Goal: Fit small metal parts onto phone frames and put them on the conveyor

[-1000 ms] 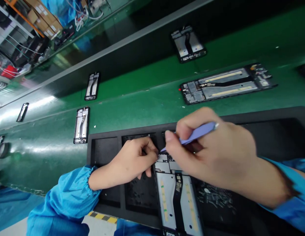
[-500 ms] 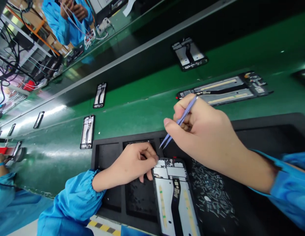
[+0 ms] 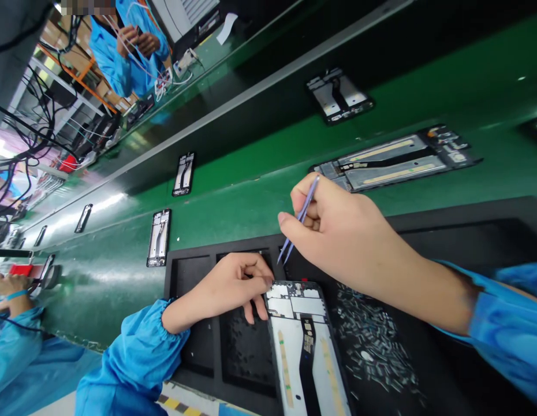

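Observation:
An opened phone (image 3: pixel 290 346) lies in front of me over the black tray, its inner metal plate and dark ribbon cable facing up. My left hand (image 3: pixel 236 286) pinches its upper left corner between thumb and fingers. Above the phone's top edge, my right hand (image 3: pixel 344 240) grips a pair of purple tweezers (image 3: pixel 299 216). The tweezer tips point down, slightly apart, close to my left fingertips and clear of the phone. I see nothing between the tips. A small red piece (image 3: pixel 304 280) shows at the phone's top edge.
The black compartment tray (image 3: pixel 219 370) holds a heap of small dark and clear pieces (image 3: pixel 375 341) right of the phone. On the green bench lie more opened phones, including a long one (image 3: pixel 394 159) behind my right hand. Two co-workers in blue sleeves are at left (image 3: pixel 17 323) and far side (image 3: pixel 121 52).
My right hand has moved slightly left with the tweezers, which now stand more upright. My left hand stays at the phone's corner. The view has shifted a little.

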`<move>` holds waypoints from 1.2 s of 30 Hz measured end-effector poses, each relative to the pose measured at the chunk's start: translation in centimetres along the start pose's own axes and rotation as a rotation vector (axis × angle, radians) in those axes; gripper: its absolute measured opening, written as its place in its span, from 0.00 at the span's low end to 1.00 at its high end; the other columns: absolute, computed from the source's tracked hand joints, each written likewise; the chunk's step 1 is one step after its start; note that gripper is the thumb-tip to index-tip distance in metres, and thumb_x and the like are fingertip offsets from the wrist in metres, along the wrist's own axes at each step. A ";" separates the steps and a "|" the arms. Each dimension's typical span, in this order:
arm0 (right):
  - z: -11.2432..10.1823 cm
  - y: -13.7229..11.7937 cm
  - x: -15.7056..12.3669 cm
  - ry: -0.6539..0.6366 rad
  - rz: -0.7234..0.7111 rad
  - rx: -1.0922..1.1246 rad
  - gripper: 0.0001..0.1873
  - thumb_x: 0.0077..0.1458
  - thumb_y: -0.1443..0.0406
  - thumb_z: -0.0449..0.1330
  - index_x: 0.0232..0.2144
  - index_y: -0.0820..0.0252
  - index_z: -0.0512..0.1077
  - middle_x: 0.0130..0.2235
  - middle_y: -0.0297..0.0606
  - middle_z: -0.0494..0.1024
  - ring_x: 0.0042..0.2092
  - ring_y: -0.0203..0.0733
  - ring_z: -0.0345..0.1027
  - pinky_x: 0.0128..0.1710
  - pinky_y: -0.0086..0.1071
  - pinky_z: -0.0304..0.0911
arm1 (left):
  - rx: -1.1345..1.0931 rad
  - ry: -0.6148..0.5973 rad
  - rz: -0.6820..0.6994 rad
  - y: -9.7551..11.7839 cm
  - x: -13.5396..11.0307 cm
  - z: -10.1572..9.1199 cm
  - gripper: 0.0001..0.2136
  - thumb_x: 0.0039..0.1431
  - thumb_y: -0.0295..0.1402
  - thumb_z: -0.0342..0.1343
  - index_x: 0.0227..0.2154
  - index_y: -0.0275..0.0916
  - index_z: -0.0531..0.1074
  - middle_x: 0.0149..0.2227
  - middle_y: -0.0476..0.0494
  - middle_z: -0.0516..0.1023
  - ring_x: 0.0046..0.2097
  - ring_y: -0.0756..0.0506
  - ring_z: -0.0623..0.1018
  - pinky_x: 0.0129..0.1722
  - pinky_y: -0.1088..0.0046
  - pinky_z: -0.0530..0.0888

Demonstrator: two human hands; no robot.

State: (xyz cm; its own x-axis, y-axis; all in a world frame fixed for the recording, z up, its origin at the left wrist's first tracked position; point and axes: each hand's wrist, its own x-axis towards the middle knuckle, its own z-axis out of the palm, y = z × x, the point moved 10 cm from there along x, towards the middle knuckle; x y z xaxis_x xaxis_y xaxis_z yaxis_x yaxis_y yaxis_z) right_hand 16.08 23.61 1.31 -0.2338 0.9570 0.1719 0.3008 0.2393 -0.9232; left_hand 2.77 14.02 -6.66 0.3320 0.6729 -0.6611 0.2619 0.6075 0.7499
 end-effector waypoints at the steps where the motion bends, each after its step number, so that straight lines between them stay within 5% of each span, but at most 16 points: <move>1: 0.0 0.1 0.1 -0.001 0.007 0.000 0.15 0.51 0.72 0.61 0.28 0.51 0.57 0.14 0.18 0.62 0.14 0.34 0.54 0.17 0.34 0.49 | 0.005 0.004 0.005 -0.1 0.0 0.0 0.06 0.56 0.31 0.59 0.31 0.37 0.68 0.23 0.55 0.72 0.22 0.50 0.79 0.15 0.82 0.74; 9: -0.1 0.2 0.3 -0.010 0.065 -0.059 0.15 0.51 0.71 0.62 0.27 0.51 0.58 0.14 0.19 0.63 0.16 0.34 0.55 0.19 0.33 0.51 | 0.028 0.043 0.021 -0.5 0.4 -0.1 0.08 0.55 0.35 0.60 0.30 0.38 0.66 0.22 0.57 0.69 0.22 0.50 0.78 0.14 0.81 0.72; 13: -1.1 0.6 0.8 0.053 0.076 -0.020 0.12 0.49 0.68 0.61 0.28 0.51 0.59 0.15 0.20 0.63 0.17 0.36 0.55 0.22 0.34 0.52 | 0.085 0.135 0.010 0.2 -1.3 -1.3 0.13 0.57 0.42 0.58 0.35 0.36 0.69 0.29 0.49 0.75 0.22 0.48 0.79 0.15 0.77 0.73; 18: -2.1 2.1 1.3 0.100 0.166 0.069 0.10 0.49 0.65 0.60 0.30 0.51 0.59 0.16 0.20 0.62 0.18 0.37 0.54 0.25 0.35 0.51 | 0.299 0.582 0.105 0.2 -9.5 -2.2 0.15 0.68 0.42 0.53 0.50 0.37 0.70 0.50 0.36 0.79 0.31 0.49 0.80 0.22 0.77 0.74; 20: -2.0 2.5 1.2 0.090 0.187 0.106 0.10 0.49 0.63 0.60 0.30 0.51 0.59 0.16 0.20 0.62 0.19 0.38 0.54 0.26 0.35 0.50 | 0.476 0.822 0.224 -0.1 -13.0 0.2 0.16 0.69 0.39 0.53 0.56 0.39 0.69 0.55 0.33 0.77 0.47 0.42 0.82 0.38 0.68 0.80; 22: -1.9 2.5 1.2 0.082 0.180 0.127 0.10 0.49 0.62 0.60 0.31 0.51 0.59 0.17 0.20 0.62 0.19 0.38 0.54 0.27 0.35 0.49 | 0.581 0.939 0.332 -1.4 -14.4 4.5 0.24 0.64 0.36 0.55 0.62 0.40 0.64 0.65 0.30 0.68 0.64 0.33 0.73 0.55 0.56 0.77; 24: -1.8 2.3 1.1 0.079 0.165 0.134 0.11 0.49 0.61 0.60 0.31 0.51 0.59 0.17 0.20 0.61 0.19 0.38 0.54 0.27 0.35 0.49 | 0.644 1.008 0.313 -3.3 -13.8 8.2 0.42 0.54 0.34 0.62 0.70 0.39 0.51 0.71 0.27 0.57 0.70 0.27 0.62 0.65 0.48 0.69; 27: -1.9 2.4 1.0 0.090 0.160 0.144 0.11 0.49 0.60 0.60 0.31 0.51 0.59 0.18 0.21 0.60 0.20 0.38 0.53 0.26 0.35 0.49 | 0.697 1.108 0.179 -4.9 -11.8 10.5 0.57 0.47 0.32 0.66 0.74 0.39 0.35 0.74 0.26 0.48 0.72 0.25 0.57 0.67 0.46 0.66; 36: -1.8 3.4 1.0 0.123 0.157 0.224 0.12 0.51 0.57 0.62 0.30 0.53 0.62 0.20 0.22 0.61 0.22 0.37 0.55 0.25 0.34 0.51 | 0.879 1.046 -0.019 -0.7 -8.7 6.8 0.39 0.60 0.46 0.62 0.71 0.40 0.59 0.58 0.30 0.68 0.60 0.28 0.66 0.61 0.45 0.62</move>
State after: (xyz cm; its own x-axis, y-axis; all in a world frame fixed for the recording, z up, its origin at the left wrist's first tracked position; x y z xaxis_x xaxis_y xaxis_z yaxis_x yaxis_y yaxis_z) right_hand 18.50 25.71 -1.05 -0.0822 0.9954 0.0487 0.1102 0.0576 -0.9922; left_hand 5.90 4.88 -1.26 -0.4096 0.9081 -0.0874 0.8733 0.4180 0.2501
